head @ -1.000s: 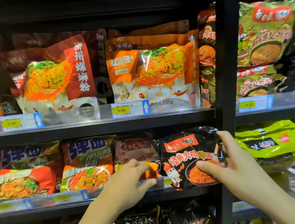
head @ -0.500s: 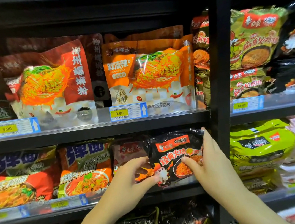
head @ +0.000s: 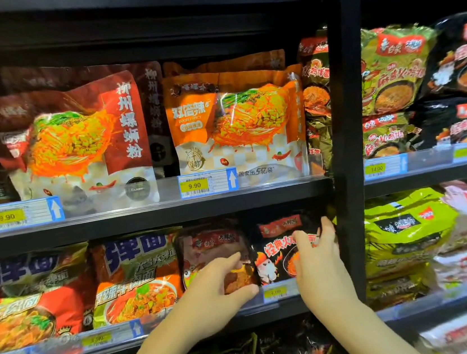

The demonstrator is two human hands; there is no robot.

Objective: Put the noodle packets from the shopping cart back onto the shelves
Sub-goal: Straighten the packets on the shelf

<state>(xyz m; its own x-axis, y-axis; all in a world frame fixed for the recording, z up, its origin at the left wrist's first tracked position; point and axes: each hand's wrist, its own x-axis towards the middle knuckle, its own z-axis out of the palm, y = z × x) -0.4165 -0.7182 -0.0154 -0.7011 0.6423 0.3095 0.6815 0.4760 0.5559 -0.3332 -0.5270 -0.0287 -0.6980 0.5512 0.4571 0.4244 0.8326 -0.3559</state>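
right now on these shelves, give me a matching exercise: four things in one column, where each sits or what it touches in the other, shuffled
Things
1. black noodle packet
2. orange double spicy packet
3. lime green packet
4. left hand

Places
A. upper shelf, behind the 9.90 tag
B. right bay, past the black upright
C. middle shelf, under the right hand
D. at the brown packet, left of the black one

Pairs: 1-C, 2-A, 3-B, 4-D
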